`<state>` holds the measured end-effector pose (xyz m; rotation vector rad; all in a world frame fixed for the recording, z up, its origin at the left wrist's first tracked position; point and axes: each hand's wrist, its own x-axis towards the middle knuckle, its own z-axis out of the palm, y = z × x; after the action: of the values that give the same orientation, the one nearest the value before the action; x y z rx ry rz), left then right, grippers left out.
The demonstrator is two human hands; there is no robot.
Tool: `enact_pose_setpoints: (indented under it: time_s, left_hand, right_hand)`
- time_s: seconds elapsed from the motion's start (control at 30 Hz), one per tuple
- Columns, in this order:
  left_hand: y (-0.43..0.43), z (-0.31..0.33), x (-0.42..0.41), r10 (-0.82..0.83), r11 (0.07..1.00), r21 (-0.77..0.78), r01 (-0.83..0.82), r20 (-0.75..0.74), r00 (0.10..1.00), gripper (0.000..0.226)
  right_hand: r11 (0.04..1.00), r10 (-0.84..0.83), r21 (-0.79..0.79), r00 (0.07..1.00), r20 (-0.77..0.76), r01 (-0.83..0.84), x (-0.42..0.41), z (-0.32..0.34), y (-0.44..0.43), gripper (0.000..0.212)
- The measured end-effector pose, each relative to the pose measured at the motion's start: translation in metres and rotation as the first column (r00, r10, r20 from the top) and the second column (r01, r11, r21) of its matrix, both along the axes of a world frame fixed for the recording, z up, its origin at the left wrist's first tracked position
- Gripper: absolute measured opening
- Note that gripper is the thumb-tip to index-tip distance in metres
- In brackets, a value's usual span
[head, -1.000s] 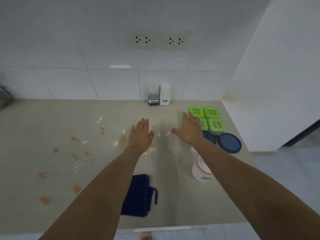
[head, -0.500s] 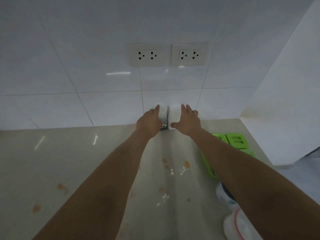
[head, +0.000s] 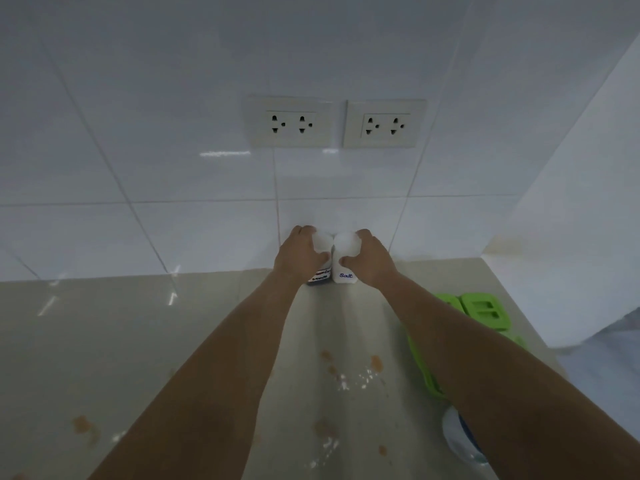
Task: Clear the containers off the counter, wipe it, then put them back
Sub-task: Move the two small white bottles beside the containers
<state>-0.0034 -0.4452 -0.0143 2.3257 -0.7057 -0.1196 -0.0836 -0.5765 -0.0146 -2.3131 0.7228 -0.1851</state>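
Note:
Two small white-capped bottles stand side by side against the tiled back wall. My left hand [head: 298,259] is wrapped around the dark sauce bottle [head: 320,276], whose label is partly hidden. My right hand [head: 370,260] grips the white salt bottle [head: 344,268], labelled "Salt". The beige counter [head: 104,341] carries orange-brown stains [head: 375,362] and wet spots between my forearms. Green-lidded containers [head: 485,311] sit at the right, partly behind my right arm.
A blue-lidded container [head: 460,436] peeks out under my right forearm at the lower right. Two wall sockets [head: 334,123] sit above the bottles. A white side wall [head: 571,237] closes off the counter's right end.
Both hands reached from the middle of the counter to the back wall and closed around the two bottles. My head moved closer, so the cloth and white jar dropped out of view.

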Motion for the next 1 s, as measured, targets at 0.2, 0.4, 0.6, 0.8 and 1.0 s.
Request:
enact_pose_setpoints:
  time_s: [0.2,0.4,0.6,0.8,1.0]
  left_hand:
    - [0.014,0.008,-0.016,-0.034,0.999,0.019,0.035,-0.039,0.999,0.058]
    - [0.046,0.026,-0.047,-0.064,0.994,0.083,0.076,-0.131,0.989,0.063]
    - [0.081,0.043,-0.110,-0.041,0.995,0.087,0.053,-0.142,0.989,0.062]
    - [0.116,0.069,-0.186,-0.017,0.995,0.100,0.028,-0.100,0.995,0.062]
    - [0.142,0.076,-0.262,-0.034,0.992,0.119,0.044,-0.084,0.996,0.061]
  right_hand:
    - [0.997,0.018,0.072,1.000,0.023,-0.019,-0.020,0.007,0.013,0.051]
    - [0.987,-0.007,0.163,1.000,0.016,0.004,-0.065,0.024,0.031,0.050]
    - [0.979,0.038,0.198,0.997,0.059,-0.049,-0.123,0.042,0.058,0.054]
    - [0.970,0.109,0.210,0.991,0.075,-0.122,-0.197,0.062,0.086,0.057]
    - [0.967,0.189,0.172,0.982,0.021,-0.190,-0.283,0.070,0.115,0.059]
